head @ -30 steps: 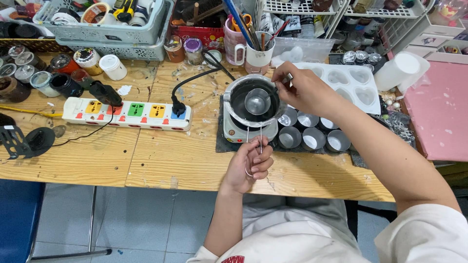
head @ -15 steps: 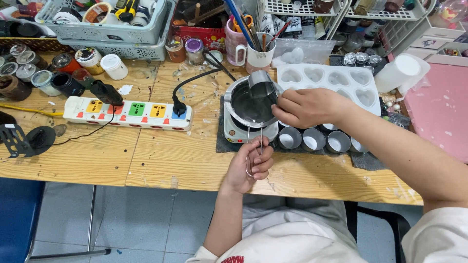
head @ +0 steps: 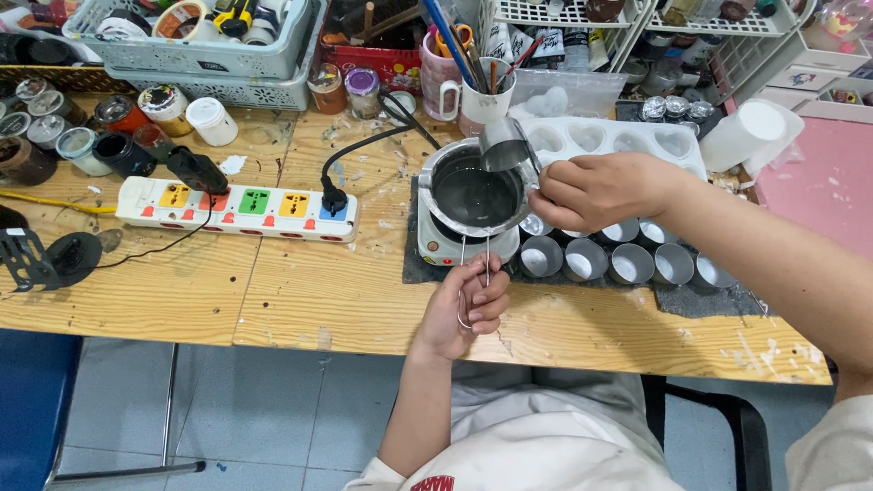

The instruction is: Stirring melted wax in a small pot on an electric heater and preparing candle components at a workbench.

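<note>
A metal melting pot [head: 473, 193] holding dark liquid sits on a small white hotplate [head: 435, 245]. My left hand [head: 464, 307] grips the pot's wire handle [head: 475, 264] at the table's front edge. My right hand [head: 596, 189] holds a small metal cup [head: 503, 145], tilted over the pot's far right rim. Several empty round metal tins [head: 585, 259] stand in rows on a dark mat [head: 718, 295] just right of the hotplate, partly hidden under my right hand.
A white power strip [head: 238, 207] with coloured sockets lies left of the hotplate, its black plug and cord [head: 335, 195] beside the pot. A white heart-shaped mould [head: 618, 141] and mugs of brushes [head: 477, 91] sit behind. Jars [head: 118, 136] and baskets [head: 195, 64] crowd the back left.
My right hand lifted the small metal cup out of the pot and now holds it tilted above the far rim. My left hand stays on the wire handle.
</note>
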